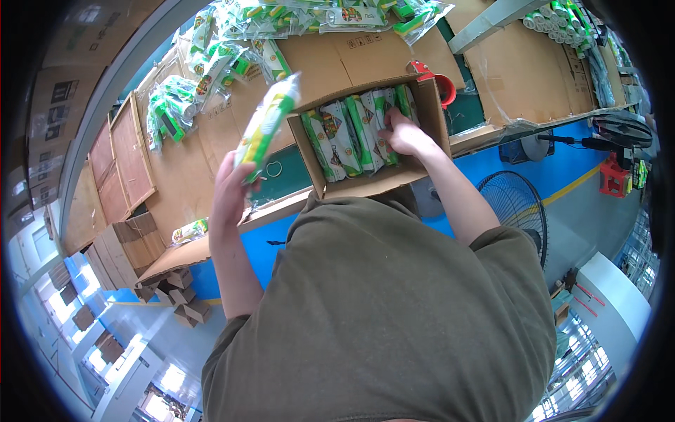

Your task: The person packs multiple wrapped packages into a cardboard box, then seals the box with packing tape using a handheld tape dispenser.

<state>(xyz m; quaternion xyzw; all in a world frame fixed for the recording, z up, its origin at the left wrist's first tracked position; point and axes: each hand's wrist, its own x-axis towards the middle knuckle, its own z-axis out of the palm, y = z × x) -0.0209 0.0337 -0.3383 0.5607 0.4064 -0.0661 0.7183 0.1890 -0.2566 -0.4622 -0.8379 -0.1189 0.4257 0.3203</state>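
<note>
My left hand [230,184] is closed round the lower end of a green-and-white packet in clear plastic wrap [270,124], held tilted up left of an open cardboard box [375,186]. Inside that box stands a row of similar wrapped packets [340,138], packed side by side. Reaching in at the box's right side, my right hand [403,135] has its thumb and bent fingers on one of the packets there. Some of its fingertips are hidden among the wrappers.
Loose wrapped packets [281,20] are heaped along the far side of the cardboard-covered bench [316,62]. A red tape dispenser [444,90] sits just beyond the box's right corner. At right stands a black fan [517,207]. Folded cartons [130,246] lean at left.
</note>
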